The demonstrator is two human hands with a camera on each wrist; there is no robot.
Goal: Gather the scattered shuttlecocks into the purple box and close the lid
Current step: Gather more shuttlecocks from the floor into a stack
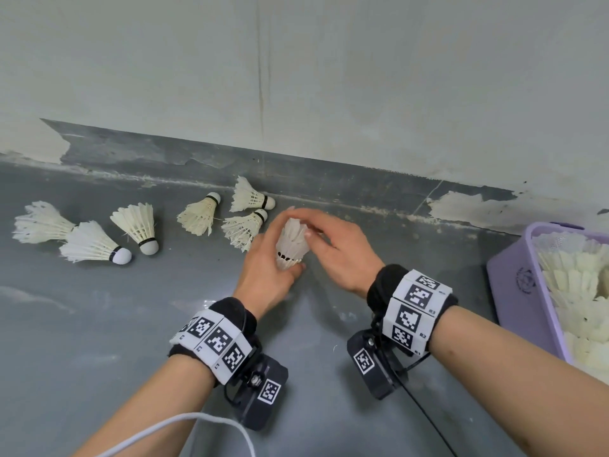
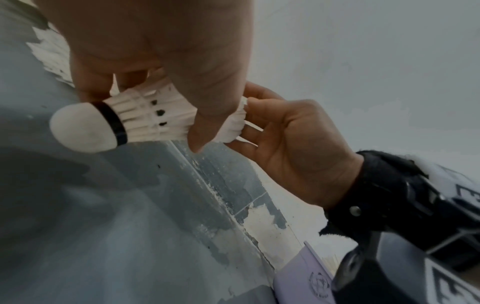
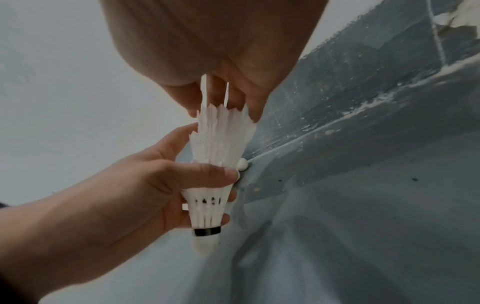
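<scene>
You see white feathered shuttlecocks (image 1: 89, 242) with white cork tips and a black band each, lying on the dull grey painted floor (image 1: 164, 324). The pale purple plastic box (image 1: 517, 291) carries a dark round emblem. Your black wristbands (image 1: 412, 311) bear black-and-white square codes.

Grey painted floor (image 1: 164, 324), scuffed, with pale worn streaks and dark specks. Pale grey-green wall (image 1: 296, 61) behind, faint vertical seam (image 1: 261, 77) running down it. Dark grey skirting band (image 1: 230, 159) along the wall base, paint flaking off in white patches at left (image 1: 33, 140) and right (image 1: 468, 206). White cable (image 1: 184, 420) loops across the bottom of the head view; thin black cable (image 1: 425, 417) trails over the floor lower right.
</scene>
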